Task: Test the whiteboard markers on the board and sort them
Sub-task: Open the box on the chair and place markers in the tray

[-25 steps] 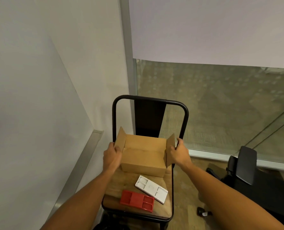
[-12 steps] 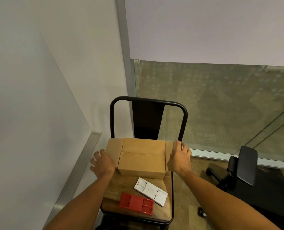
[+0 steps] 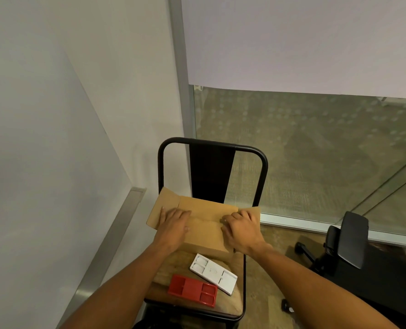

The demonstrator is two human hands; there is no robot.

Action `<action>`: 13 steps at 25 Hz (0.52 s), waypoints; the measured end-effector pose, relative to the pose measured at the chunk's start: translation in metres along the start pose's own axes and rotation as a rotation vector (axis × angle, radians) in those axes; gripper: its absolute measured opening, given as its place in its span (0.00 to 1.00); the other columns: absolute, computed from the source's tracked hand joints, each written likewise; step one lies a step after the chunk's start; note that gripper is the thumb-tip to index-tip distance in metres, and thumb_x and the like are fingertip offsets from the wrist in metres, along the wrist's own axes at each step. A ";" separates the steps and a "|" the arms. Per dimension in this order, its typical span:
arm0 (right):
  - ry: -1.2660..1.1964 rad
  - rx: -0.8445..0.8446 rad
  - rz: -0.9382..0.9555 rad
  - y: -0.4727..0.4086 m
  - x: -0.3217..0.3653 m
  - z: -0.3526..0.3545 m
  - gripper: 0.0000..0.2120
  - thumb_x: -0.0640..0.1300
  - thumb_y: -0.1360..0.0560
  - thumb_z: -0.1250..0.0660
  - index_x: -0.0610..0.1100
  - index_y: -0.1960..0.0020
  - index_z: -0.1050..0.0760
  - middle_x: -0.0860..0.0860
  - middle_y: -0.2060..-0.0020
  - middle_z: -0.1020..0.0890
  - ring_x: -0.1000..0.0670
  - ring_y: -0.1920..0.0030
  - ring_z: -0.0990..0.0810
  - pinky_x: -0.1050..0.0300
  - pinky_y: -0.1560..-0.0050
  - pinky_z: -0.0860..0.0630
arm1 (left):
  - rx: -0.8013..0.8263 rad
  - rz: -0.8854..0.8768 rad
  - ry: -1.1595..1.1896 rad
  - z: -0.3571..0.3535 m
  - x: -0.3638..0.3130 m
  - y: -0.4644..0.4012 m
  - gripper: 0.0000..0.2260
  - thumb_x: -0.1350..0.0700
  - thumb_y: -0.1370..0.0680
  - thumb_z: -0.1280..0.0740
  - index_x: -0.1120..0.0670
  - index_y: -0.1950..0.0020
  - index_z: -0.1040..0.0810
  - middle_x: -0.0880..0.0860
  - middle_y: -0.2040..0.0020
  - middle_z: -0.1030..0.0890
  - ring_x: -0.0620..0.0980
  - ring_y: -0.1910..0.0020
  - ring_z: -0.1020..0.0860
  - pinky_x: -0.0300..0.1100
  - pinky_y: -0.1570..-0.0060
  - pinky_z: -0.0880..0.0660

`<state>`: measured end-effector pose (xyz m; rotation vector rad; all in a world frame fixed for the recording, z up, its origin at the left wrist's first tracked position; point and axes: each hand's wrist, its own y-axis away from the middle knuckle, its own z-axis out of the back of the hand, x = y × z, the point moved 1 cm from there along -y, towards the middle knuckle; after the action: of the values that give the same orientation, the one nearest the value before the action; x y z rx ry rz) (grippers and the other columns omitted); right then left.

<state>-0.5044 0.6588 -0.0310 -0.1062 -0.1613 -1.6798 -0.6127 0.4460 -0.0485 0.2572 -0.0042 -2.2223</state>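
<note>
A cardboard box (image 3: 204, 224) sits at the back of a chair's wooden seat (image 3: 166, 269), both hands on top of it. The left hand (image 3: 173, 225) lies flat with straight fingers near the box's left flap. The right hand (image 3: 241, 227) rests near the right flap, its fingers bent at the centre seam, holding nothing. No markers show. In front of the box lie 2 trays, touching: a white tray (image 3: 214, 273) and a red tray (image 3: 192, 290). A whiteboard (image 3: 38, 174) stands left; an office chair (image 3: 349, 241) stands right by the glass wall (image 3: 316, 150).

Box (image 3: 204, 224) on chair (image 3: 230, 302) seat; 2 trays (image 3: 213, 273) before it; whiteboard (image 3: 31, 186) left.
</note>
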 end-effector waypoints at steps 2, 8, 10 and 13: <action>-0.130 -0.061 0.036 0.000 -0.003 0.004 0.16 0.55 0.19 0.44 0.51 0.38 0.23 0.53 0.44 0.19 0.49 0.42 0.26 0.51 0.36 0.33 | -0.092 -0.088 0.006 0.008 0.003 0.003 0.21 0.51 0.22 0.34 0.48 0.29 0.31 0.48 0.36 0.26 0.51 0.33 0.33 0.56 0.24 0.53; -0.491 0.095 0.099 0.009 0.000 0.007 0.23 0.56 0.18 0.46 0.44 0.64 0.25 0.51 0.66 0.23 0.49 0.66 0.26 0.50 0.60 0.26 | -0.204 -0.472 -0.007 0.023 0.023 0.024 0.15 0.43 0.21 0.41 0.50 0.48 0.20 0.45 0.53 0.20 0.44 0.55 0.22 0.40 0.56 0.24; -0.491 0.196 0.062 0.009 0.002 0.008 0.23 0.53 0.18 0.44 0.45 0.69 0.28 0.48 0.71 0.23 0.46 0.70 0.28 0.47 0.63 0.28 | -0.168 -0.522 -0.015 0.027 0.023 0.033 0.17 0.40 0.20 0.43 0.49 0.50 0.20 0.45 0.55 0.20 0.43 0.58 0.22 0.39 0.62 0.23; -0.436 0.440 0.055 0.009 0.009 0.014 0.16 0.53 0.22 0.42 0.49 0.55 0.17 0.49 0.58 0.16 0.51 0.59 0.21 0.50 0.54 0.23 | -0.166 -0.549 0.028 0.028 0.018 0.045 0.20 0.42 0.17 0.47 0.48 0.50 0.18 0.43 0.54 0.17 0.41 0.57 0.20 0.36 0.59 0.23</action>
<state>-0.4972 0.6517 -0.0150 -0.1422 -0.8411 -1.5108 -0.5935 0.4015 -0.0204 0.2145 0.2974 -2.7442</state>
